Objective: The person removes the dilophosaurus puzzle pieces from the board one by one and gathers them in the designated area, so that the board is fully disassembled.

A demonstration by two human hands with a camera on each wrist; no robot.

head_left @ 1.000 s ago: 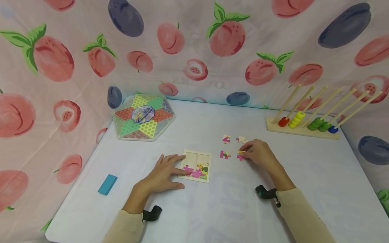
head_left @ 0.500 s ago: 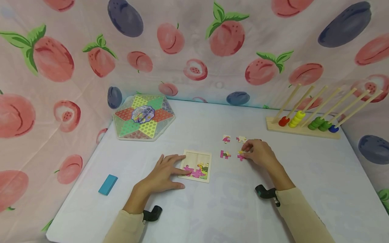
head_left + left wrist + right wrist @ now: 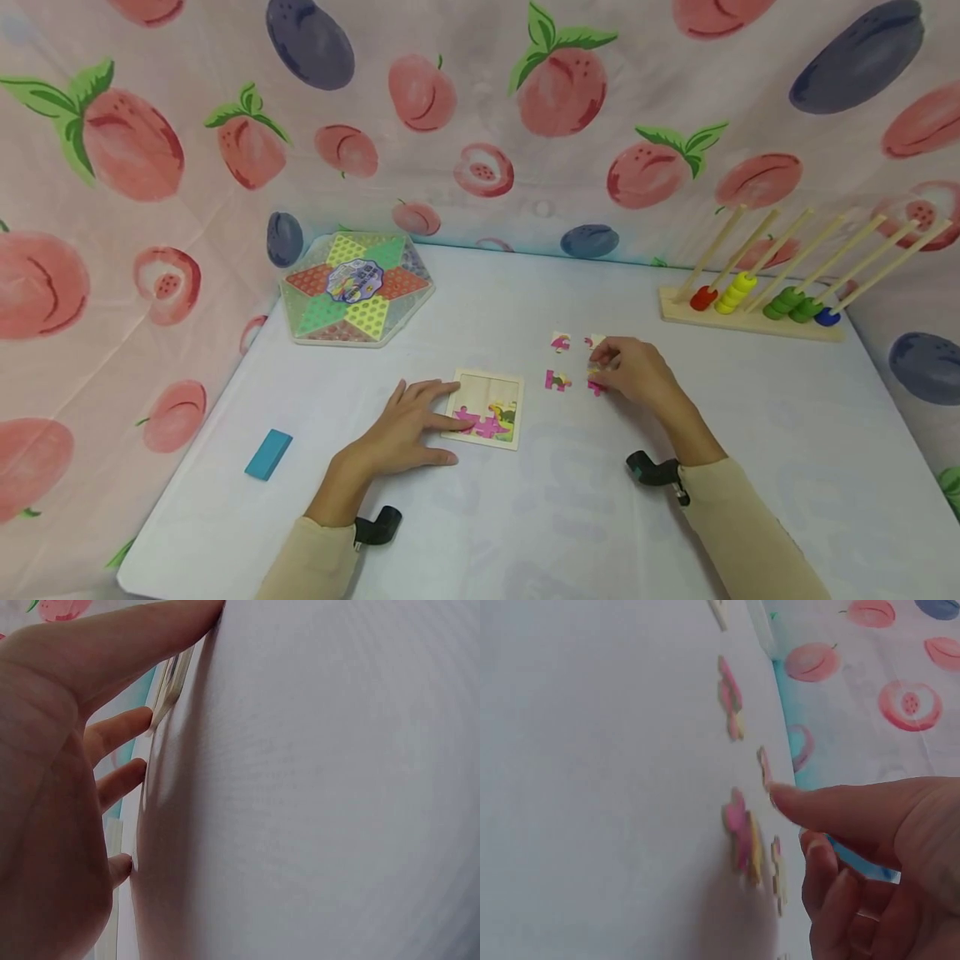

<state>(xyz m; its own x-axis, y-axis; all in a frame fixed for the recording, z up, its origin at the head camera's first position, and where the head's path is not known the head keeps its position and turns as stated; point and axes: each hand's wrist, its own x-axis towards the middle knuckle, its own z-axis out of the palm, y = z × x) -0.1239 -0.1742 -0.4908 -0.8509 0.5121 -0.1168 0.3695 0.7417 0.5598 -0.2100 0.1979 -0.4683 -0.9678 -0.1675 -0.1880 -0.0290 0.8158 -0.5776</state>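
Note:
A small wooden puzzle tray (image 3: 486, 375) lies flat near the middle of the table, with several pink, green and yellow pieces fitted along its lower part. My left hand (image 3: 401, 429) spreads over its left side, the index finger reaching across the pink pieces and the thumb off the tray. My right hand (image 3: 637, 371) hovers low over the loose puzzle pieces; its thumb (image 3: 810, 804) and bent fingers stand apart with nothing between them. Close beside the thumb is a pink-and-yellow puzzle piece (image 3: 739, 832), blurred. Other loose pieces include an upper-left puzzle piece (image 3: 560, 342) and a lower-left puzzle piece (image 3: 557, 381).
A hexagonal Chinese checkers box (image 3: 356, 287) sits at the back left. At the back right stands a wooden bead-counting rack (image 3: 750, 321) with upright pegs. A blue block (image 3: 268, 455) lies at the left. Fruit-printed cloth hangs behind the table.
My right thumb and index finger have parted over the lower-right loose piece, and the hand has shifted slightly upward. The left hand keeps its place on the tray.

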